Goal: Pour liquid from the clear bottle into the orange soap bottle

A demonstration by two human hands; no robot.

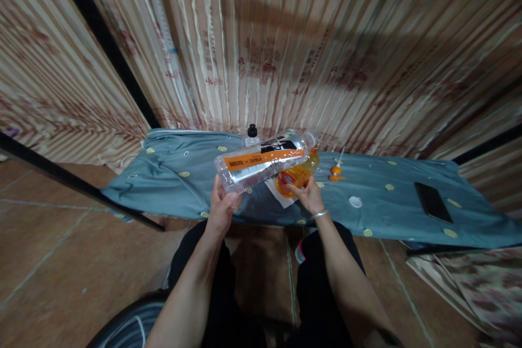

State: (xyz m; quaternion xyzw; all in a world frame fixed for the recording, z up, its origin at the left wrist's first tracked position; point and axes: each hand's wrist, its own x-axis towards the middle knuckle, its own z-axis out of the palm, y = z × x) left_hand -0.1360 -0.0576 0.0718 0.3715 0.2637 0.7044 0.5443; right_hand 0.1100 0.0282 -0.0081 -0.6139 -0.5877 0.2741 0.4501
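My left hand (222, 206) is closed round the base of a large clear plastic bottle (261, 160) with a silver and orange label. That bottle lies tilted, its neck pointing up and to the right. My right hand (310, 196) grips a smaller bottle of orange liquid (291, 179), partly behind the large one. The two necks meet or overlap at the right; whether they touch, I cannot tell. An orange pump top (336, 171) with a pale tube lies right of my right hand. A white round cap (355, 202) rests nearer the front edge. Under the bottles shows a white paper (281, 196).
A small bottle with a black cap (252, 133) stands behind the large bottle. Toward the right end of the blue-green cloth (391, 215) lies a dark phone (433, 202). Striped curtains (285, 38) hang close behind the bench, and black poles (106, 43) slant at its sides.
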